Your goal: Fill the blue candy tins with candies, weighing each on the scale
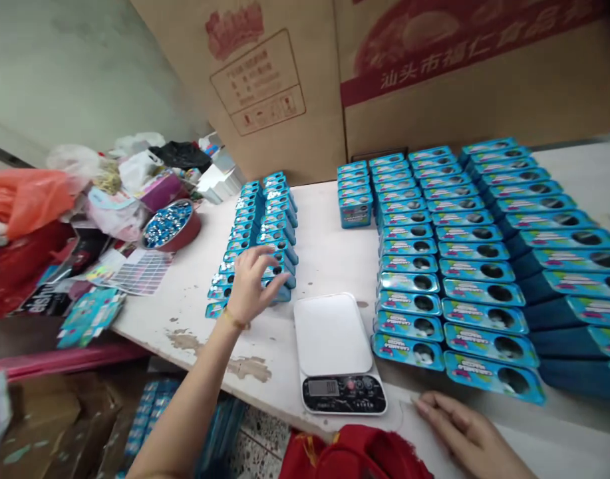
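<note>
My left hand (253,285) hovers over the front of a double row of blue candy tins (276,223), fingers spread. Whether the fingertips touch a tin I cannot tell. Between my hands a white digital kitchen scale (333,336) lies on the table, its pan bare and its dark display toward me. My right hand (457,426) rests low at the table's front edge, right of the scale, fingers loosely extended and holding nothing I can see. Closest to it stand long rows of blue tins (484,319) with round dark windows in their tops.
Large cardboard cartons (285,60) wall off the back. A red bowl (187,233) of shiny blue-wrapped candies sits left, beside printed sheets (142,271) and piled plastic bags (25,199). More blue packages (148,412) are below the table, near brown cartons (45,426).
</note>
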### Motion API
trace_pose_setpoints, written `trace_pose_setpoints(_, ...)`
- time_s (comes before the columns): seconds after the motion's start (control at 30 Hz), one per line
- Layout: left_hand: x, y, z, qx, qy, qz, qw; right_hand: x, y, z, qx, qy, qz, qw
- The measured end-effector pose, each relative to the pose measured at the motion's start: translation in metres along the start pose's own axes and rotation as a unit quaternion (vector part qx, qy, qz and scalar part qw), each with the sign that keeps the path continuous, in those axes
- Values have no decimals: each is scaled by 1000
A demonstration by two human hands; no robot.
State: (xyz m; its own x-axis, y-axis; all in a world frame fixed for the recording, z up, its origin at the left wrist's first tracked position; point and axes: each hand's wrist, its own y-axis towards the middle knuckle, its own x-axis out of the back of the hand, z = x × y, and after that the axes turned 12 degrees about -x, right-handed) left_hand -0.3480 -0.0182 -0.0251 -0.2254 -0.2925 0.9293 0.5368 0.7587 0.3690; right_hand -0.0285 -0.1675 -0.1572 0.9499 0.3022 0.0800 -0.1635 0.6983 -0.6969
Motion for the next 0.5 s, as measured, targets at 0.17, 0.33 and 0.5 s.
trace_pose_setpoints(0.17, -17, -69, -1, 19, 75, 74, 994, 4, -1, -3, -8, -12, 52, 999)
trace_pose_setpoints(0.33, -16, -62, -18, 10, 126, 64, 990, 0, -5, -7, 6, -9, 44, 999)
trace_pose_setpoints(0.5, 19, -40, -65, -66, 54, 99, 991, 13, -29, 13, 67, -83, 80, 991)
